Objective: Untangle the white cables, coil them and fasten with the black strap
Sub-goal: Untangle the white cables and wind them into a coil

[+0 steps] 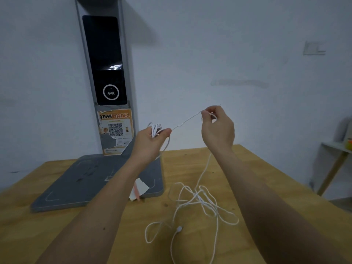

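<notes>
Both grips clamped on the same white cable (187, 120): left hand (152, 141) pinches a small started coil (156, 128) between thumb and fingers, right hand (217, 128) pinches the strand up and to the right of it. Taut span runs between them, long axis rising left to right. From the right grip the cable drops to the loose tangle (200, 204) on the tabletop (57, 235), directly below and nearer the right hand, so slack feeds from that side. Plug end (179, 228) lies free near the tangle. Black strap not visible, possibly hidden behind the left palm. Judgement: coiling is early, most length not yet wound.
</notes>
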